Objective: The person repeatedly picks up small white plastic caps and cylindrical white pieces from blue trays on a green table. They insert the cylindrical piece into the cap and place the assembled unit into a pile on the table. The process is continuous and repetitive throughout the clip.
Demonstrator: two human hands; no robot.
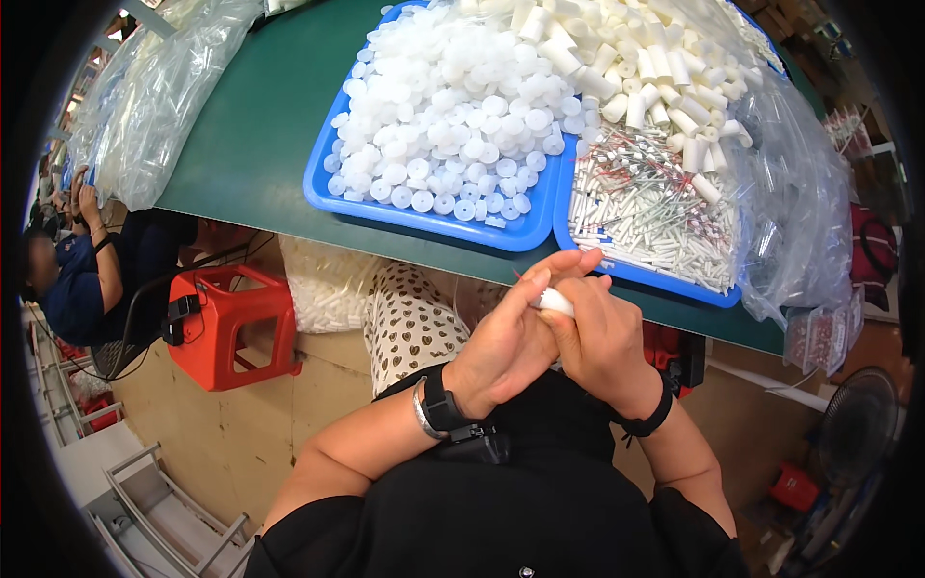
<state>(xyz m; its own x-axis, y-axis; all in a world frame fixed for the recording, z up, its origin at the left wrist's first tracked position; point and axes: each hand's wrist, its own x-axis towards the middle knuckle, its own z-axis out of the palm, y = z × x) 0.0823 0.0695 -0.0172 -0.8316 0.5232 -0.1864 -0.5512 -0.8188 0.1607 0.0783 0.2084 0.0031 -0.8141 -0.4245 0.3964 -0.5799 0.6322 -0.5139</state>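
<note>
Both my hands are up close together, just off the near edge of the green bench (260, 125). My left hand (506, 342) is wrapped around from the left, fingers stretched across toward the right, and my right hand (602, 337) is curled in tight against it. Pinched between them is a small white plastic tube (554, 302), only its end peeking out between my fingers, with a thin reddish wire (520, 279) poking up from it. So both hands are gripping that one little piece, held in the air above my lap, not resting on anything.

Straight ahead on the bench sits a blue tray (323, 188) heaped with round white caps (453, 116). Touching it on the right is a second blue tray (665, 281) holding slim white tubes with red wires (646, 207), and farther back a mound of thicker white tubes (636, 67). Clear plastic bags (159, 91) lie far left on the bench, another clear bag (800, 202) slumps on the right. Down to my left, a red stool (231, 323) stands on the floor, and another person (82, 270) sits beyond it.
</note>
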